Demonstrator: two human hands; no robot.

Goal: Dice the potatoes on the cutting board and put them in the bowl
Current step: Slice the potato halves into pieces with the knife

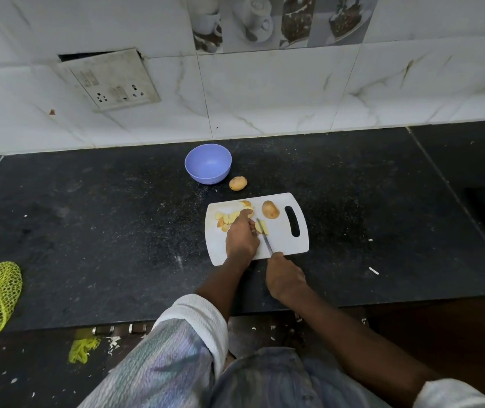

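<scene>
1. Starting at the left: the cut potato pieces [227, 219] are piled at the far-left end of the white cutting board [282, 242], and your left hand [241, 237] is down on them, fingers curled over the pile and holding it in place. Those fingertips sit just beside the blade, so a slip on a wet cut face could bring the edge into them.
2. Next across, the knife [264, 235]: its long axis runs from near-right to far-left, tip pointing away from you, blade resting on a pale potato piece [261, 226]. That piece is small and nothing pins it; I'd judge it could skid or roll under pressure.
3. Your right hand [285, 278] is wrapped tight round the knife handle, just off the board's near edge.
4. Further right, a potato half [270, 209] lies on the board beside the handle slot, long axis roughly toward the wall. It could get knocked off.
5. Behind the board, one whole potato [238, 183] waits on the black counter [382, 201], just right of the blue bowl [208, 163], which looks empty. The bowl stands well apart from the board, so pieces may drop in transfer.
</scene>
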